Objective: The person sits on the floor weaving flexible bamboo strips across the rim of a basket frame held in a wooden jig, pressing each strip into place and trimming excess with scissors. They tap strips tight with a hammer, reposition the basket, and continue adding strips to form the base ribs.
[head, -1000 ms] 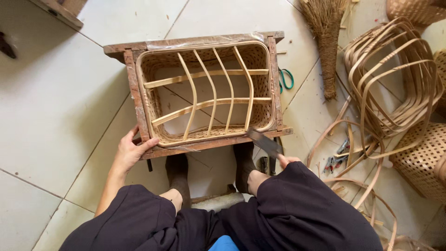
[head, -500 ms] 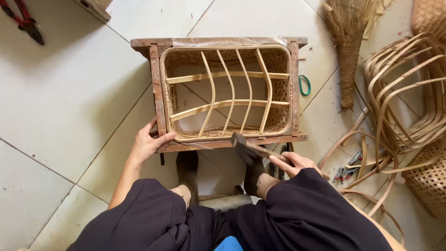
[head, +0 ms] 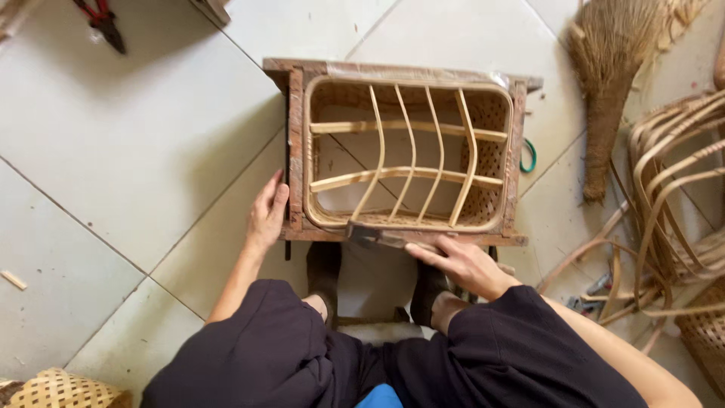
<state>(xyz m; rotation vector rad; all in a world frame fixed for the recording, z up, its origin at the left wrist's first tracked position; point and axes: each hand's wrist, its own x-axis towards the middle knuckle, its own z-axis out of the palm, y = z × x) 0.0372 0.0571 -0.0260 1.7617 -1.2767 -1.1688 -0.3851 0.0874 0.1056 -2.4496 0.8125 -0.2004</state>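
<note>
A wooden rectangular frame (head: 294, 136) stands on the tiled floor with a woven bamboo basket (head: 487, 121) set inside it; bamboo ribs cross the basket's open bottom. My left hand (head: 266, 215) rests flat against the frame's near left corner. My right hand (head: 461, 261) grips a knife (head: 370, 236) whose dark blade lies along the frame's near edge, pointing left. My legs and dark-socked feet sit just below the frame.
A straw broom (head: 608, 83) lies at the upper right. Bent bamboo hoops (head: 672, 181) and another woven basket (head: 706, 332) crowd the right side. Red-handled pliers (head: 102, 19) lie at the upper left; a woven piece (head: 60, 389) sits at the lower left corner.
My right hand has brought the knife down from above the frame's near right corner to lie along its near edge. My left hand stays at the left corner. The view has shifted.
</note>
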